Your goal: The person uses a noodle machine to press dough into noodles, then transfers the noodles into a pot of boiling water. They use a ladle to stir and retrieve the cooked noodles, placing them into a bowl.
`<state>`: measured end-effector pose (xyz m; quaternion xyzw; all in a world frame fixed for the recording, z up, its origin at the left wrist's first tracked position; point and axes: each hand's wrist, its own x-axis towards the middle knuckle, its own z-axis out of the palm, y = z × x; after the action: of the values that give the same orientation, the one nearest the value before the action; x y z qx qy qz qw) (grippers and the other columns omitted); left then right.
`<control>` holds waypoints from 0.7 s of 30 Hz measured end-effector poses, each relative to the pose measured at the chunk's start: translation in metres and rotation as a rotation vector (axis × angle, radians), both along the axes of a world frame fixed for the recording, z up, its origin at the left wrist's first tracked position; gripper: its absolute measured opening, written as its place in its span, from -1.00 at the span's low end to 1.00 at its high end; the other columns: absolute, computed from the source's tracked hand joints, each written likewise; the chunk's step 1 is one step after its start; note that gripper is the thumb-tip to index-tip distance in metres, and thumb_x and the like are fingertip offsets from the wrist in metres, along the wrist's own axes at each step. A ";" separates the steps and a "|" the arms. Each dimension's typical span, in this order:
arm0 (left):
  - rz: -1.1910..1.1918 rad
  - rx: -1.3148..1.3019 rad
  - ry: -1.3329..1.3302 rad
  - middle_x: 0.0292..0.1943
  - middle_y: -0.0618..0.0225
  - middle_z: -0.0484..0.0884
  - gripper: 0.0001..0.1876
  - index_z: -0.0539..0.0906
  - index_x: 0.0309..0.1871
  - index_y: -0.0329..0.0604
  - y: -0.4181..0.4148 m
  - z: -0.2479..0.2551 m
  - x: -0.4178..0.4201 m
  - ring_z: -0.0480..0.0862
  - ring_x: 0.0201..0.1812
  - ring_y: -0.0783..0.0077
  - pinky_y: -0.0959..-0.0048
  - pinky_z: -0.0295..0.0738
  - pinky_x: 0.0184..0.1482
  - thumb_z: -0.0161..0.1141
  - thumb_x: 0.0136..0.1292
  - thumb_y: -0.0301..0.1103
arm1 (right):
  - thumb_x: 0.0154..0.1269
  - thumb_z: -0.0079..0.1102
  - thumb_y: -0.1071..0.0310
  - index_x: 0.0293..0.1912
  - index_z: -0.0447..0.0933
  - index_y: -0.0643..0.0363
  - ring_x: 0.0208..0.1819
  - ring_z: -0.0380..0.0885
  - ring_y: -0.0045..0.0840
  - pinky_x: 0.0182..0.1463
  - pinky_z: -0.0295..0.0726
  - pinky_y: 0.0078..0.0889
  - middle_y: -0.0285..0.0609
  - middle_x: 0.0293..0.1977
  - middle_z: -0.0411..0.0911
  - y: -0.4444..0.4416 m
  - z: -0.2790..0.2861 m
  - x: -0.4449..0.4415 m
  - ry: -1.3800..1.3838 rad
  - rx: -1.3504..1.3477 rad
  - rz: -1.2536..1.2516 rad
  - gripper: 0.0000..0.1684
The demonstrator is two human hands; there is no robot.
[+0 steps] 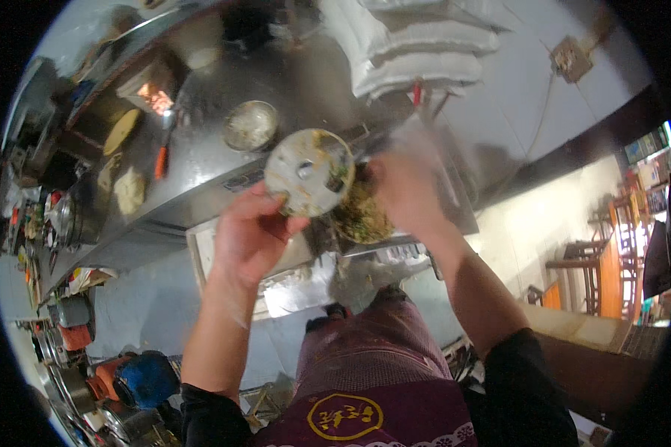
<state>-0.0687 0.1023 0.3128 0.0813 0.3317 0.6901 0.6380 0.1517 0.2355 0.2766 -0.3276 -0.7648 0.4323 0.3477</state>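
Observation:
My left hand (251, 234) grips the lower edge of a pale round dish or lid (302, 193). Yellowish smears and a dark green scrap mark its face, and a small round spot shows at its middle. Just right of it, a container of chopped brown-green food (363, 215) sits at the front of the steel counter, partly covered. Over that food's right side is my right hand (405, 193), blurred, with its fingertips turned toward the food. Whether it holds anything cannot be made out.
A round bowl with whitish contents (251, 125) stands behind the dish on the steel counter (201, 151). Farther left lie an orange-handled tool (161, 159) and a pale dough-like lump (130, 191). White sacks (419, 61) are stacked at the back. A blue container (146, 380) is at lower left.

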 end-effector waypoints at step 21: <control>0.304 -0.161 0.246 -0.19 0.30 0.66 -0.76 0.58 -0.03 -0.27 -0.217 -0.023 0.077 0.64 -0.22 0.43 0.44 0.61 -0.19 0.14 0.26 -0.45 | 0.14 0.27 0.46 -0.24 0.55 0.28 -0.40 0.53 -0.63 -0.25 0.56 -0.54 -0.27 -0.41 0.56 -0.121 0.013 -0.083 -0.046 -0.450 0.831 -0.83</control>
<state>0.0084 -0.1147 0.2902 0.0627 0.4694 0.7347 0.4858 0.0689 0.1150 0.2898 -0.0705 -0.7258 0.6825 0.0484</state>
